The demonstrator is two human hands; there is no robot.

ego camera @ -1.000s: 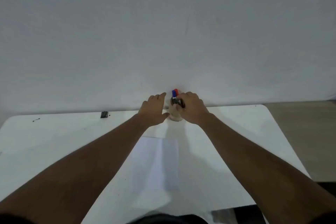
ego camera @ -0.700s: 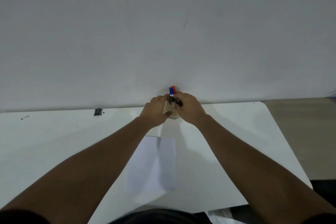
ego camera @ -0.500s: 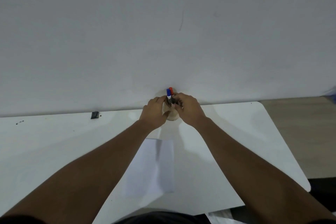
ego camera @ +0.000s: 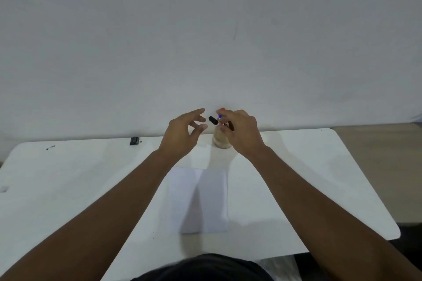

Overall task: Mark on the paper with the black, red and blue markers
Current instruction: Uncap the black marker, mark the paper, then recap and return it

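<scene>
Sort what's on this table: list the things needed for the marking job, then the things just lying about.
For the job: black marker in the right hand; blue marker and red marker in the holder; paper.

Lying about: small black object, dark specks.

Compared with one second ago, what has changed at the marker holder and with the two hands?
The right hand has lifted the black marker up out of the holder and tilts it toward the left hand, which has let go of the holder and opened. The red marker and blue marker stay in the holder; the paper still shows no marks.
</scene>
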